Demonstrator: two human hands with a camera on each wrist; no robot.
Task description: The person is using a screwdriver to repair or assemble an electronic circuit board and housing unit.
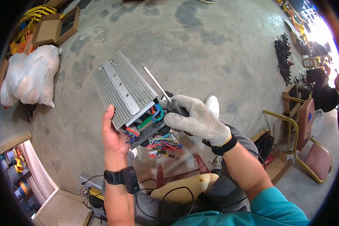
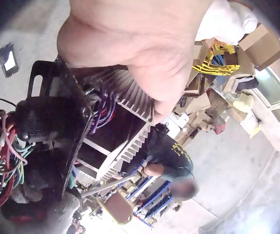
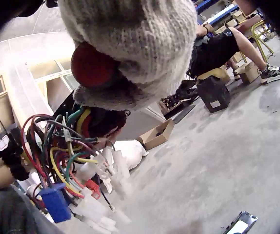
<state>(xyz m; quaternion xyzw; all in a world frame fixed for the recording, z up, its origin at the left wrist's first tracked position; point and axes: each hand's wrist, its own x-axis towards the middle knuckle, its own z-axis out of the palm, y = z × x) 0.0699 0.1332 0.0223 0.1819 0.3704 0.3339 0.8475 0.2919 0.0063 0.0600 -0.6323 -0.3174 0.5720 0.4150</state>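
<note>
Your left forearm comes up from below, and your bare left hand grasps the near end of the controller from its left side. The thumb lies straight up against the fins and the fingers are hidden beneath it. Your right arm reaches in from the lower right. Your gloved right hand is clenched round a screwdriver, knuckles up, close against the controller's open near end. The red butt of the handle shows under the glove in the right wrist view. The shaft slants up and away just right of the controller; you cannot tell whether it touches the casing.

The controller is up in the air between your hands, finned side up, with its far end tilted away to the left. Wires spill from its open end and hang just below your right hand.

Beyond the controller lies the concrete floor. Well left of the controller sits a white bag, with an open box behind it. Far right of the controller stands a chair.
</note>
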